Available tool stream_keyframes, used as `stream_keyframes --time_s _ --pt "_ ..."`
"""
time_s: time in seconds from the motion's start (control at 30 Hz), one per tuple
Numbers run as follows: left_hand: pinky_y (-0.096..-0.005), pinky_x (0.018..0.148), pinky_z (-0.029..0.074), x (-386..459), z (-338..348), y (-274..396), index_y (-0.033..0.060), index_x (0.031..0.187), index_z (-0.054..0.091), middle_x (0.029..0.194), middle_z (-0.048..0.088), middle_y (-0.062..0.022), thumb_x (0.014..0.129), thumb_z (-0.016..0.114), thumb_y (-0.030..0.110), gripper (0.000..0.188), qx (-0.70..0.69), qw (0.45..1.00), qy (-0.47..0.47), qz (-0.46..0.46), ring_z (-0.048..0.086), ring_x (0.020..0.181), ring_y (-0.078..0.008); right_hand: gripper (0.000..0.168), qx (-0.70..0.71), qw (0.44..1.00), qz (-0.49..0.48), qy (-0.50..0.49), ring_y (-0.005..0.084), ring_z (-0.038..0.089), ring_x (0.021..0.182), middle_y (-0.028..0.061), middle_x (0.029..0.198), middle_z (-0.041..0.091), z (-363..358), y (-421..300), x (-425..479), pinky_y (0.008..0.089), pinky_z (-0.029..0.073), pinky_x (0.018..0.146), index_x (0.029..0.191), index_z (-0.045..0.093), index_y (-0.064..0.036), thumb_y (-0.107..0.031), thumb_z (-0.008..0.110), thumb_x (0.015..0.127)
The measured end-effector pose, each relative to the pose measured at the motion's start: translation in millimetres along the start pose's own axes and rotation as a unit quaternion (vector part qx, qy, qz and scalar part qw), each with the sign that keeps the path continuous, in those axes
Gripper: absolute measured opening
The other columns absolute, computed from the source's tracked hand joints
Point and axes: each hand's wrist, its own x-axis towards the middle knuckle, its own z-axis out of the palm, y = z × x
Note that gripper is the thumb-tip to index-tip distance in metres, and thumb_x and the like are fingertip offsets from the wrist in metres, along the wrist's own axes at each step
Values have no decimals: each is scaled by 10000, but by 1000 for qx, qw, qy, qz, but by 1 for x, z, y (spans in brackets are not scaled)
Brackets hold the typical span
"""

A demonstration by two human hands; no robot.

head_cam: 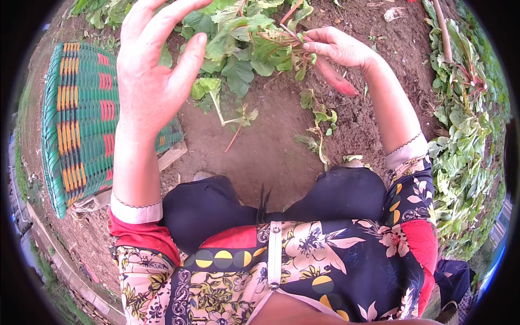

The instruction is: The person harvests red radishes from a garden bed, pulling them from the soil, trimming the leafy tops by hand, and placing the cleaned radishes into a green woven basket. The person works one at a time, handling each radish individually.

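My right hand (339, 46) is closed around the crown of a leafy root vegetable, where the stems meet the root. The long pinkish-red root (335, 77) hangs below the fingers, pointing down and to the right. Its green leaves (239, 69) spread leftward; some are ragged and yellowish. My left hand (156, 69) is raised to the left of the leaves, fingers spread and nothing held. Below the leaves, a detached leaf with a pale stalk (215, 101) and a thin reddish stem (232, 139) lie on the soil.
A green woven plastic basket (89, 118) with yellow, black and red bands stands at the left, beside a piece of wood (172, 155). Heaped leafy greens (467, 154) line the right side, with a wooden stick (443, 30) at their top. Wilted leaves (321, 118) lie between my knees and the held root.
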Motion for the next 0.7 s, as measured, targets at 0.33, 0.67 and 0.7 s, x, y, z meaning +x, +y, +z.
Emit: stream_keyframes --time_s 0.33,0.67,0.7 --pt "-342 919 450 -31 125 5 135 1347 383 1194 564 -129 722 710 124 706 -174 929 -315 -82 558 1097 -252 324 444 893 56 -43 168 624 867 127 986 637 66 -13 -8 303 521 783 1144 531 19 -232 477 947" --pt "-341 702 459 -87 127 -50 56 986 593 830 640 -106 782 667 157 239 -308 813 -395 -297 608 776 -219 309 141 977 34 153 51 582 705 -9 983 644 45 3 -55 208 477 630 1171 595 -102 -284 517 934" --pt "-321 691 456 -84 126 -48 56 987 587 806 623 -85 790 661 138 226 -261 834 -396 -282 584 754 -184 330 122 981 53 140 56 591 688 4 937 648 47 1 -52 202 484 603 1189 578 -91 -294 506 938"
